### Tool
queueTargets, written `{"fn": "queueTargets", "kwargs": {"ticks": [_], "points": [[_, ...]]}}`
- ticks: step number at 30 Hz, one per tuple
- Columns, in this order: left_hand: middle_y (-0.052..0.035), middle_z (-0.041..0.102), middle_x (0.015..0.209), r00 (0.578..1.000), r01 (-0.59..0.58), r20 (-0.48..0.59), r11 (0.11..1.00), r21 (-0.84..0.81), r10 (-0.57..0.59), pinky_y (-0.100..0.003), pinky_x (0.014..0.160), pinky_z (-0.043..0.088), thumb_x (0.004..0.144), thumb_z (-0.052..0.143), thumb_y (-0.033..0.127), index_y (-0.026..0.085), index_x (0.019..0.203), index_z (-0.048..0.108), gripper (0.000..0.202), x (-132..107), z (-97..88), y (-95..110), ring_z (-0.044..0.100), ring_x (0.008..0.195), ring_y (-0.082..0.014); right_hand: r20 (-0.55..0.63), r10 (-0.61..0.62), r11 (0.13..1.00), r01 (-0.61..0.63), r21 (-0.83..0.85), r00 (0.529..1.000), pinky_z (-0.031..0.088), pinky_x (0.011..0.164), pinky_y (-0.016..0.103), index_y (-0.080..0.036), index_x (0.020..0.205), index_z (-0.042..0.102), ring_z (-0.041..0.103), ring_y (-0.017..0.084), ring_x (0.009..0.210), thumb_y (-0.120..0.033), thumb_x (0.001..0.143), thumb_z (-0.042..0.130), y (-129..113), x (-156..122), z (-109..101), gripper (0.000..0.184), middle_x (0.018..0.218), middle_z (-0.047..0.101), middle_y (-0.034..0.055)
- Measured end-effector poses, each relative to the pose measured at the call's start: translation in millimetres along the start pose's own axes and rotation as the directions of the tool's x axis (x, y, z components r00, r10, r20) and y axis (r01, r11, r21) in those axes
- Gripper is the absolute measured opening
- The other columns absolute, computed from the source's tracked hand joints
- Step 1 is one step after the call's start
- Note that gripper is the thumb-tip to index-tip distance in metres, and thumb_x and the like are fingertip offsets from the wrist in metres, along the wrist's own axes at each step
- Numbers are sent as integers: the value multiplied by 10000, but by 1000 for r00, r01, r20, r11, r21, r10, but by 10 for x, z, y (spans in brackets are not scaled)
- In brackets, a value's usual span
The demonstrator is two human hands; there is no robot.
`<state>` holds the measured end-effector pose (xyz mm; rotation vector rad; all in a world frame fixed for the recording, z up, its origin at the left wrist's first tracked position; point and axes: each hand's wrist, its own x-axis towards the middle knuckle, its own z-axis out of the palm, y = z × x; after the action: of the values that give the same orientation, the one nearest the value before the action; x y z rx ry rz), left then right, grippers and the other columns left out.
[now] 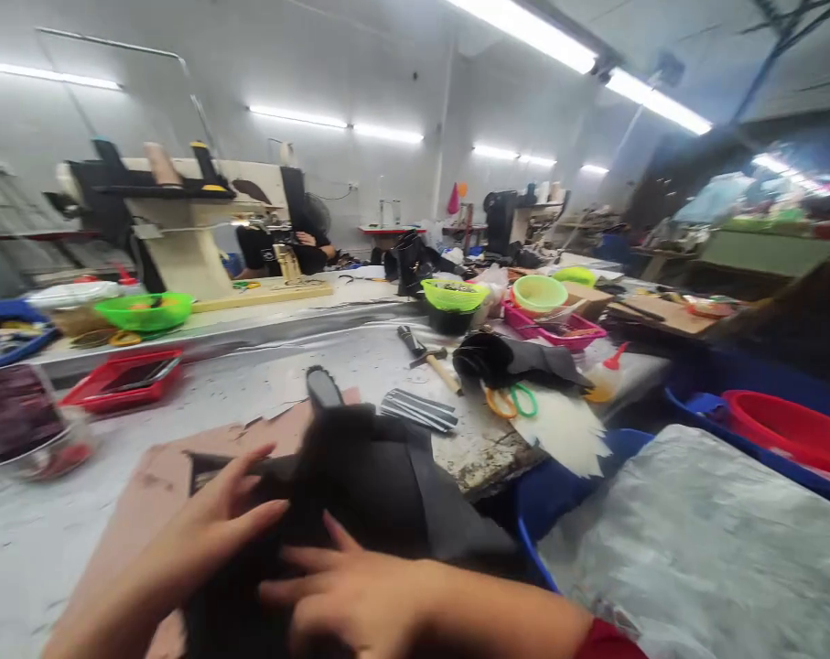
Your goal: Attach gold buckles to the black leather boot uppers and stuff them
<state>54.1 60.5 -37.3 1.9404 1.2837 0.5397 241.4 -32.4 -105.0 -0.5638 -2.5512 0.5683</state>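
Observation:
A heap of black, leather-like sheet material (366, 476) lies in front of me on a pinkish board (157, 485). My left hand (226, 522) is at its left side, thumb and fingers apart. Over its near part is my right hand (360, 590), fingers spread, palm down. Whether either hand presses on the material I cannot tell; no grip shows. A dark strip with a rounded end (324, 388) sticks up behind the heap. Just beyond lie grey-and-white striped pieces (420, 409) and a hammer (442, 371).
Scissors with orange and green handles (512, 401) lie by a rolled black piece (517, 359). A red tray (123, 380) stands left. At right are a glue bottle (605, 375) and blue tubs (579, 476). Behind stands a sewing machine (181, 220), with a person (311, 243) beyond.

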Motion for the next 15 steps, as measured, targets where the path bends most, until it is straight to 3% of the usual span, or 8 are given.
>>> {"fn": "queueTargets", "kwargs": {"ticks": [2,3,4,6,8,10,13,15], "points": [[-24,696,874,998,39,59,996,-75,-34,-363,759,509,668,568,363,168,1226,426,608,-31,79,22,642,830,-238,-154,61,970,-22,240,986,302,1036,436,-207,998,593,481,267,1182,-504,784,541,50,-18,-12,370,1247,557,100],[-35,697,824,997,34,70,995,-97,-27,-362,741,511,665,544,342,140,1203,447,583,-41,121,27,649,783,-236,-303,143,944,-37,329,942,406,960,368,-236,1020,589,570,236,1073,-486,808,509,80,-51,-65,338,1153,620,73],[-44,695,809,998,12,59,995,-95,-6,-358,730,510,680,514,324,130,1175,473,534,-55,158,26,652,764,-233,-468,279,923,-99,372,839,446,908,336,-268,1058,573,595,217,1022,-435,833,484,116,-94,-139,294,1097,641,47],[-58,693,852,999,-38,33,997,-60,40,-345,736,506,720,463,276,143,1136,517,440,-107,206,11,652,785,-223,-738,411,908,-310,282,535,370,989,405,-254,1186,496,490,268,1154,-354,729,621,208,-180,-311,484,1223,548,82],[-65,693,913,997,-76,26,997,12,76,-339,773,496,736,434,204,163,1122,547,404,-212,208,13,646,836,-215,-665,453,873,-448,194,594,244,1045,521,-203,1140,530,357,331,1260,-320,625,700,305,-221,-461,554,1334,441,136],[-74,663,1052,991,-129,37,983,130,125,-351,879,456,712,450,138,177,1129,564,433,-372,174,72,607,977,-218,-527,449,880,-460,121,721,262,1019,540,-200,861,602,494,306,1140,-295,708,627,335,-191,-562,183,1196,567,128],[-63,505,1308,973,-226,100,940,254,207,-379,1008,360,656,627,212,226,1240,488,600,-614,126,280,452,1197,-248,-403,371,913,-408,-6,837,475,776,382,-198,734,552,627,206,809,-262,833,469,152,-62,-657,145,863,673,74],[-62,534,1271,975,-220,71,940,261,209,-380,982,391,623,714,339,234,1272,440,712,-686,128,424,486,1159,-251,-372,291,930,-351,-106,882,474,614,295,-199,771,545,613,172,673,-253,856,431,-42,32,-713,152,770,662,51]]}}
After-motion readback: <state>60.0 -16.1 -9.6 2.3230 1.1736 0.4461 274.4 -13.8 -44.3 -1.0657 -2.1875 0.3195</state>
